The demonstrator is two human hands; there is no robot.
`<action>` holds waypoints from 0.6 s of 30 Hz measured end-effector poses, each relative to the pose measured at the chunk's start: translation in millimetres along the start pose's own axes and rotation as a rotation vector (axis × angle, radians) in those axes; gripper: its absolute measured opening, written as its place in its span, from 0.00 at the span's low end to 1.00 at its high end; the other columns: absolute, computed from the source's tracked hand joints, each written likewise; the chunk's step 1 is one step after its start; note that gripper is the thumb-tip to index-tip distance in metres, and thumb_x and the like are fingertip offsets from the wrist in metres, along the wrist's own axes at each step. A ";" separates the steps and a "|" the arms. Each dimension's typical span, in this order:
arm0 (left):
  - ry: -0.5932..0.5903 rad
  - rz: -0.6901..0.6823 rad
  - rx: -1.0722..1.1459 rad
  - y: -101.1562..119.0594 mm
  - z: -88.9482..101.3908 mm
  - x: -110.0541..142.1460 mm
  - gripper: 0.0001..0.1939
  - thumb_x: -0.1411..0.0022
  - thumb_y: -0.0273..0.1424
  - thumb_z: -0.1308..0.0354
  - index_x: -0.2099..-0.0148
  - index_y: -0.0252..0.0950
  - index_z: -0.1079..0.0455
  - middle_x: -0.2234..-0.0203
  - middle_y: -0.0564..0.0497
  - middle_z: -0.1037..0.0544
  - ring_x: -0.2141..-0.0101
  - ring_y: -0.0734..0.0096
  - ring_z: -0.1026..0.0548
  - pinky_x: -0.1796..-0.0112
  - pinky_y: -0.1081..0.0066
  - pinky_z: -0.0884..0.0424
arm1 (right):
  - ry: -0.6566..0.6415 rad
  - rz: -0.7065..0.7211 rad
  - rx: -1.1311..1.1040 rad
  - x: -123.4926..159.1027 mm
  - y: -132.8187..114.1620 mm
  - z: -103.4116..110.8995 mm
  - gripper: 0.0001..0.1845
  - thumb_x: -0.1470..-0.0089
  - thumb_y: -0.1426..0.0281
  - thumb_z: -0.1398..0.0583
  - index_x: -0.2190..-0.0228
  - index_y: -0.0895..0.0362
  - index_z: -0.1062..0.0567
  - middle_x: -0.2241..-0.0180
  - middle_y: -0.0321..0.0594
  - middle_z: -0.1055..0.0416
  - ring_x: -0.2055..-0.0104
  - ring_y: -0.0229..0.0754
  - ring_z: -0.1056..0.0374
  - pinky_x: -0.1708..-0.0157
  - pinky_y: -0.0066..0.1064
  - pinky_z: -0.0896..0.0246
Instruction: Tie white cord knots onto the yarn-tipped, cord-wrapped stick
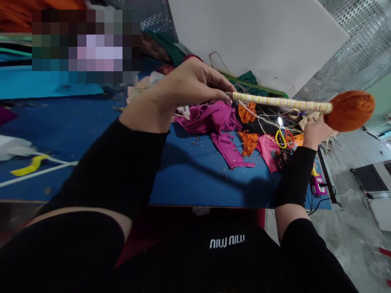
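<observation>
My left hand (pixel 189 87) is raised over the blue table (pixel 195 179) and pinches the near end of a stick wrapped in pale yellow-and-white tape (pixel 281 102). The stick runs to the right and ends in a round orange fabric ball (pixel 350 110). My right hand (pixel 316 132) sits just under the ball end of the stick; its fingers curl upward behind the stick and are mostly hidden. Both forearms wear black sleeves.
Magenta (pixel 214 120), pink and orange (pixel 249 142) fabric scraps lie on the table below the stick, with yellow-and-red-handled scissors (pixel 284 138) and loose thread. A pink glue gun (pixel 317 183) rests at the right edge. White board (pixel 259 36) leans behind. Grey floor lies right.
</observation>
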State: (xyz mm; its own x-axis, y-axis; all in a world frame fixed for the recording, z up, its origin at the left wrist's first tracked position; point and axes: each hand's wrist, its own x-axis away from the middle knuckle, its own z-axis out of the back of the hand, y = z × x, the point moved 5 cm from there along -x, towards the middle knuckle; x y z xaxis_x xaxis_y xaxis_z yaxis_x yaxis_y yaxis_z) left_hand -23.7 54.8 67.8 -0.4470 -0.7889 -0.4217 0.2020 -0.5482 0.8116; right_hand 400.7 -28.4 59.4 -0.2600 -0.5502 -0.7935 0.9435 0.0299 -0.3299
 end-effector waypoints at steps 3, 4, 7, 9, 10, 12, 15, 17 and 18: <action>-0.025 0.009 0.083 6.9 -19.3 0.2 0.11 0.42 0.33 0.30 0.56 0.38 0.15 0.66 0.51 0.14 0.65 0.66 0.22 0.55 0.60 0.21 | -0.041 0.011 -0.048 9.8 -54.8 -13.8 0.21 0.34 0.52 0.42 0.59 0.57 0.22 0.55 0.51 0.22 0.47 0.52 0.27 0.43 0.55 0.33; -0.011 0.014 0.111 7.6 -24.3 0.2 0.12 0.42 0.32 0.31 0.55 0.38 0.15 0.65 0.50 0.14 0.64 0.65 0.21 0.55 0.60 0.21 | -0.132 0.055 -0.132 15.5 -79.9 -24.6 0.20 0.33 0.54 0.43 0.59 0.56 0.21 0.56 0.48 0.22 0.49 0.49 0.26 0.43 0.51 0.31; 0.016 0.035 0.147 4.5 -36.2 -0.5 0.15 0.42 0.30 0.34 0.53 0.36 0.15 0.66 0.47 0.14 0.67 0.64 0.20 0.59 0.60 0.21 | -0.343 0.169 -0.417 42.1 -153.7 -56.5 0.18 0.31 0.55 0.43 0.55 0.55 0.22 0.57 0.42 0.20 0.53 0.42 0.25 0.48 0.41 0.27; 0.017 0.046 0.140 0.2 -41.2 -2.1 0.16 0.41 0.30 0.35 0.51 0.36 0.15 0.66 0.46 0.15 0.67 0.63 0.19 0.61 0.61 0.21 | -0.411 0.166 -0.505 61.4 -186.3 -72.8 0.17 0.31 0.55 0.43 0.56 0.55 0.23 0.62 0.38 0.21 0.59 0.39 0.26 0.54 0.35 0.27; 0.019 0.050 0.139 -2.0 -42.8 -3.3 0.16 0.40 0.30 0.35 0.51 0.36 0.16 0.65 0.46 0.15 0.66 0.63 0.19 0.61 0.61 0.21 | -0.398 0.137 -0.524 69.0 -195.4 -77.3 0.17 0.30 0.56 0.44 0.58 0.55 0.24 0.65 0.36 0.23 0.62 0.38 0.27 0.57 0.32 0.28; 0.032 0.056 0.148 -6.2 -44.6 -5.9 0.15 0.40 0.29 0.36 0.50 0.35 0.16 0.64 0.45 0.14 0.66 0.62 0.18 0.61 0.61 0.21 | -0.303 0.080 -0.508 78.7 -202.7 -78.1 0.19 0.28 0.56 0.47 0.63 0.55 0.25 0.70 0.33 0.27 0.67 0.35 0.31 0.62 0.29 0.31; 0.070 0.039 0.134 -9.9 -46.4 -9.5 0.15 0.40 0.28 0.36 0.50 0.34 0.16 0.63 0.44 0.14 0.65 0.61 0.18 0.61 0.61 0.20 | -0.134 0.107 -0.415 83.1 -203.1 -67.0 0.21 0.28 0.57 0.48 0.68 0.54 0.27 0.72 0.34 0.30 0.68 0.35 0.34 0.63 0.30 0.34; 0.099 0.025 0.109 -10.9 -48.4 -10.6 0.14 0.40 0.28 0.36 0.52 0.34 0.16 0.63 0.44 0.13 0.64 0.60 0.18 0.59 0.62 0.20 | -0.103 0.172 -0.366 83.1 -204.3 -61.0 0.20 0.28 0.58 0.48 0.70 0.54 0.29 0.72 0.35 0.31 0.69 0.36 0.35 0.63 0.32 0.35; 0.108 0.020 0.095 -11.3 -49.9 -10.8 0.14 0.40 0.28 0.36 0.53 0.34 0.16 0.63 0.45 0.13 0.63 0.60 0.17 0.58 0.62 0.20 | -0.106 0.203 -0.351 83.0 -205.4 -59.3 0.21 0.28 0.59 0.49 0.70 0.54 0.30 0.73 0.35 0.32 0.69 0.37 0.35 0.63 0.32 0.35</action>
State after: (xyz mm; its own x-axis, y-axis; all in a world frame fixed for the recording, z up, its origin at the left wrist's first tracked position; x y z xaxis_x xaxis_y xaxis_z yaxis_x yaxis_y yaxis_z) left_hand 22.3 55.7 42.9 -0.3463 -0.8278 -0.4415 0.1245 -0.5070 0.8529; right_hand 173.1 -30.8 30.9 -0.0367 -0.5860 -0.8095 0.8417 0.4185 -0.3412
